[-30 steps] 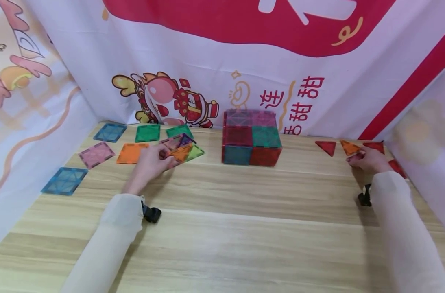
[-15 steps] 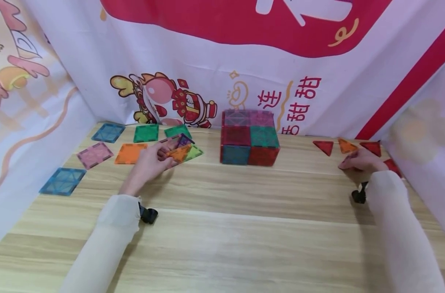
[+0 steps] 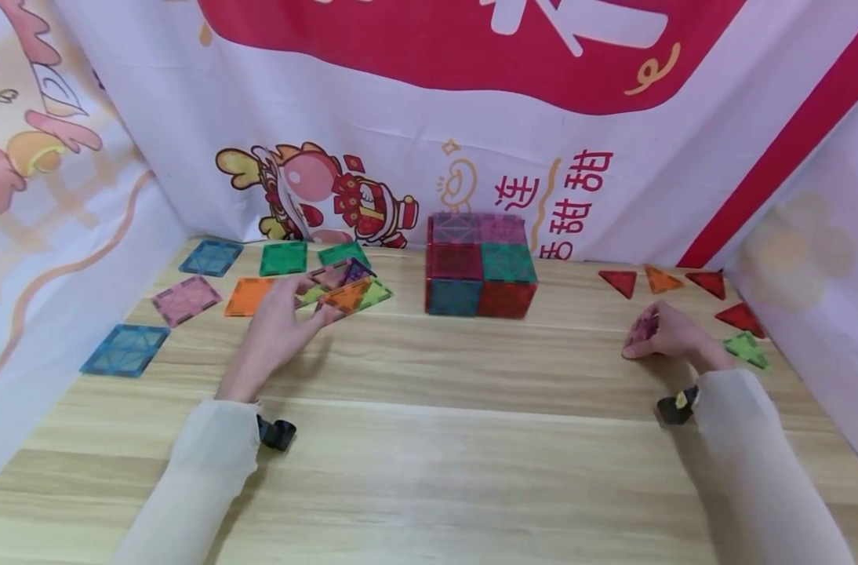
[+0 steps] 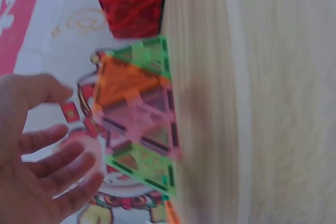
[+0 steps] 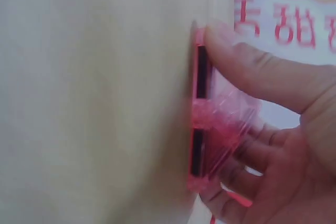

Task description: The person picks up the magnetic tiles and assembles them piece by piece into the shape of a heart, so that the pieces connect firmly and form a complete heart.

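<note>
My right hand (image 3: 683,337) pinches a pink triangular magnetic tile (image 3: 641,333) between thumb and fingers, low over the table's right side. The right wrist view shows the same pink tile (image 5: 220,124) edge-on. At the left, my left hand (image 3: 274,329) is spread beside a cluster of overlapping tiles. This cluster has an orange triangle (image 3: 346,298), a lime tile (image 3: 376,293), a purple tile (image 3: 357,271) and pink ones. In the left wrist view the left hand (image 4: 52,156) has loosely bent fingers, apart from the tiles, with nothing held.
A box of joined tiles (image 3: 481,267) stands back centre. Blue (image 3: 125,350), pink (image 3: 187,300), orange (image 3: 247,297) and green (image 3: 284,257) squares lie left. Red triangles (image 3: 741,318), an orange triangle (image 3: 662,278) and a lime triangle (image 3: 747,349) lie right. Cloth walls surround the table.
My right hand has moved left and nearer, the pink tile now showing in its grip; the lime triangle behind it is uncovered. My left fingers have spread away from the cluster.
</note>
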`<state>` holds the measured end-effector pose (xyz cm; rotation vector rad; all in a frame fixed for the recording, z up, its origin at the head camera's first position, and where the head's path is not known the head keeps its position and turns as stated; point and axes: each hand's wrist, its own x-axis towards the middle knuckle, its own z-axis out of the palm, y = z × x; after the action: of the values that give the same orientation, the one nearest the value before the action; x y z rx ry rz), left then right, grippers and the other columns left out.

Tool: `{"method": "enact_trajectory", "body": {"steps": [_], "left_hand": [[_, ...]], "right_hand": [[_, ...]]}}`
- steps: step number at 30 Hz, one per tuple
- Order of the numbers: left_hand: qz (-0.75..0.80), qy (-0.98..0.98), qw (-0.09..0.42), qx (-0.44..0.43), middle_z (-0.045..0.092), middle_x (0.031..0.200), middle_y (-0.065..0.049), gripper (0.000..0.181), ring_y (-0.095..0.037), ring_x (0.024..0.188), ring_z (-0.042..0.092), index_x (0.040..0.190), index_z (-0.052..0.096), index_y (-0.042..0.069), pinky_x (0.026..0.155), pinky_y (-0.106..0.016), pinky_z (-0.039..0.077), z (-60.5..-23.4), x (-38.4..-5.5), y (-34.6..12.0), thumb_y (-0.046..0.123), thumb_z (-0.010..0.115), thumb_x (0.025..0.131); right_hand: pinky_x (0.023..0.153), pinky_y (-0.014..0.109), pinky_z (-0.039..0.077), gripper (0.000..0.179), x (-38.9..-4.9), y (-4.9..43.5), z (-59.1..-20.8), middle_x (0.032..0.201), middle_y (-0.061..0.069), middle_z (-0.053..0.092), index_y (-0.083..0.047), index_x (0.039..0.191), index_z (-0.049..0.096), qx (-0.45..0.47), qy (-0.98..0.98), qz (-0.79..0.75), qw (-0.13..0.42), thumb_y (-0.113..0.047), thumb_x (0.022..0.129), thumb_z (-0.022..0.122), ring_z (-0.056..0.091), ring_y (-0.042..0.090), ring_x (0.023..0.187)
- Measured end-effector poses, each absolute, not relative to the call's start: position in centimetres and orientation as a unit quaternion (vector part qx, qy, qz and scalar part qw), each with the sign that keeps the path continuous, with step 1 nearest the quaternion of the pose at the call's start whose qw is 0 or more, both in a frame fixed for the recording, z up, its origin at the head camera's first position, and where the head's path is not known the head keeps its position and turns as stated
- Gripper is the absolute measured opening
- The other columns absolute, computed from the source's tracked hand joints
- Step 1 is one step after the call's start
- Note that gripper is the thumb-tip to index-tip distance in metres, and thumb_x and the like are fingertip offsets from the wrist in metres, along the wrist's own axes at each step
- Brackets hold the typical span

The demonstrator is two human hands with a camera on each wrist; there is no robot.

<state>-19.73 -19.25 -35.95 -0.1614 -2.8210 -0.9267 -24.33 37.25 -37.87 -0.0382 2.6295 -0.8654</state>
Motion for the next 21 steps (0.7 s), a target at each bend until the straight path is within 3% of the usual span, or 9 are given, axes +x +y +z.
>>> {"method": "enact_trajectory", "body": {"steps": [2, 6, 9, 13, 21], "left_hand": [[-0.312, -0.94, 0.126, -0.06, 0.045, 0.128, -0.022, 0.049, -0.037, 0.112, 0.045, 0.127, 0.049, -0.002, 0.095, -0.054, 0.042, -35.8, -19.1, -18.8, 0.026, 0.064, 0.09], [-0.35, -0.909, 0.215, -0.073, 0.045, 0.121, -0.021, 0.036, -0.036, 0.106, 0.047, 0.119, 0.053, -0.003, 0.091, -0.051, 0.044, -35.5, -18.3, -17.3, 0.011, 0.064, 0.087], [-0.39, -0.885, 0.242, -0.081, 0.045, 0.119, -0.022, 0.031, -0.037, 0.104, 0.048, 0.115, 0.054, -0.003, 0.085, -0.049, 0.047, -35.4, -18.0, -16.0, 0.005, 0.063, 0.086], [-0.418, -0.874, 0.228, -0.099, 0.045, 0.119, -0.022, 0.031, -0.036, 0.099, 0.053, 0.114, 0.053, -0.005, 0.082, -0.048, 0.053, -35.5, -17.7, -14.4, 0.003, 0.062, 0.085], [-0.405, -0.886, 0.148, -0.17, 0.056, 0.112, -0.017, 0.031, -0.032, 0.099, 0.055, 0.113, 0.058, -0.001, 0.086, -0.044, 0.048, -36.3, -17.0, -10.5, 0.006, 0.064, 0.083]], "right_hand": [[0.081, 0.031, 0.047, 0.053, -23.3, 36.1, -38.0, 0.099, 0.012, 0.067, 0.0, 0.111, 0.042, -0.015, 0.932, -0.319, 0.171, -0.024, 0.08, 0.077, 0.059, 0.023, 0.089], [0.089, 0.044, 0.046, 0.037, -21.4, 33.5, -37.8, 0.102, 0.017, 0.068, 0.0, 0.109, 0.048, -0.043, 0.935, -0.329, 0.126, -0.011, 0.083, 0.073, 0.064, 0.027, 0.093], [0.086, 0.042, 0.047, 0.028, -20.3, 31.5, -37.8, 0.097, 0.016, 0.069, 0.0, 0.103, 0.052, -0.072, 0.941, -0.32, 0.088, -0.005, 0.083, 0.071, 0.063, 0.024, 0.089], [0.078, 0.035, 0.047, 0.021, -19.2, 28.7, -37.6, 0.092, 0.014, 0.07, -0.002, 0.1, 0.057, -0.097, 0.939, -0.322, 0.073, -0.002, 0.083, 0.07, 0.064, 0.022, 0.084], [0.075, 0.034, 0.05, 0.014, -18.0, 23.8, -37.5, 0.087, 0.011, 0.071, -0.003, 0.09, 0.062, -0.13, 0.928, -0.344, 0.064, 0.003, 0.08, 0.069, 0.065, 0.018, 0.081]]}}
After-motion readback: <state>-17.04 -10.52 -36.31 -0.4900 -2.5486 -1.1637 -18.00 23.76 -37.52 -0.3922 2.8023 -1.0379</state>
